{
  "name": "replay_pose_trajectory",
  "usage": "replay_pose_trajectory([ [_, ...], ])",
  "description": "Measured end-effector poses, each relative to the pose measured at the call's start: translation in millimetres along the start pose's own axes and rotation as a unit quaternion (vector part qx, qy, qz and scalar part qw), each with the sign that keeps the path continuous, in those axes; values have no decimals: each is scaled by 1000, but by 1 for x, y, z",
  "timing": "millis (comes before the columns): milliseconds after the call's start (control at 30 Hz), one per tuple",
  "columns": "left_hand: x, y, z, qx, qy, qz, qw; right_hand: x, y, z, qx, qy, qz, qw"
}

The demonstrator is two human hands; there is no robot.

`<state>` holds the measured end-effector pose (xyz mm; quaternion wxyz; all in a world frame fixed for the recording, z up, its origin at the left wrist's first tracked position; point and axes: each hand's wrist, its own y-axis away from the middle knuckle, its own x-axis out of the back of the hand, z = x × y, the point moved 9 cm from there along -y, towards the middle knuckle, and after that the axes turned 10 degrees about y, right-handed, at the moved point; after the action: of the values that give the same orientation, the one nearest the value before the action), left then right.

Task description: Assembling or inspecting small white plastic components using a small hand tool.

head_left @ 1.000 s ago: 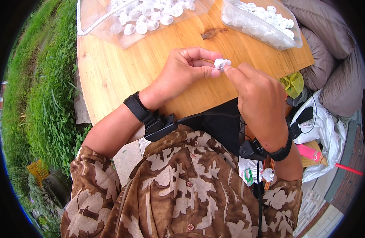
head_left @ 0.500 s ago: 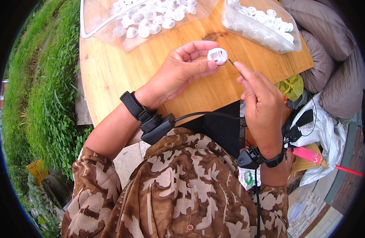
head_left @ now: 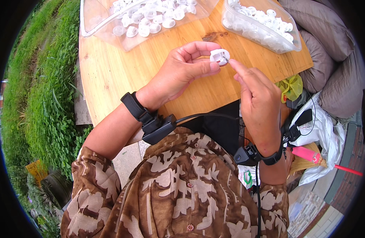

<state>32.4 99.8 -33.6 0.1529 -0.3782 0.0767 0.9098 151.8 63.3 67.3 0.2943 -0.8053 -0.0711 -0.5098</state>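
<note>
Above the wooden table (head_left: pixel 150 59), my left hand (head_left: pixel 178 73) pinches a small round white plastic part (head_left: pixel 215 56) between thumb and fingers. The part's hollow side, with a rectangular recess, faces up. My right hand (head_left: pixel 260 91) is closed around a thin, dark, pointed tool (head_left: pixel 226 60); its tip reaches into the part near the right rim. Most of the tool is hidden behind the index finger, so its exact kind does not show.
A clear plastic bin (head_left: pixel 127 41) full of white parts stands at the far left of the table. Another clear bin (head_left: pixel 265 41) of small white pieces is at the far right. Grey padded fabric (head_left: pixel 321 51) and a yellow mesh bag (head_left: pixel 291 88) lie beyond the table's right edge.
My right hand has moved slightly left and up, bringing the tool's tip from beside the white part into it. The left hand has shifted a little to the right.
</note>
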Motion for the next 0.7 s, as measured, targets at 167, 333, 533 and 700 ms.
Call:
replay_pose_trajectory([
  [167,0,1,1,1,-22,6,1000,-3,0,1,-3,12,-11,1000],
  [333,2,1,2,-8,-35,4,999,-3,0,0,-3,35,-30,999],
  [533,-3,1,1,0,-39,0,999,2,-1,-5,8,72,-51,996],
  [700,0,1,3,-16,-48,0,999,0,-2,-10,3,83,-61,995],
])
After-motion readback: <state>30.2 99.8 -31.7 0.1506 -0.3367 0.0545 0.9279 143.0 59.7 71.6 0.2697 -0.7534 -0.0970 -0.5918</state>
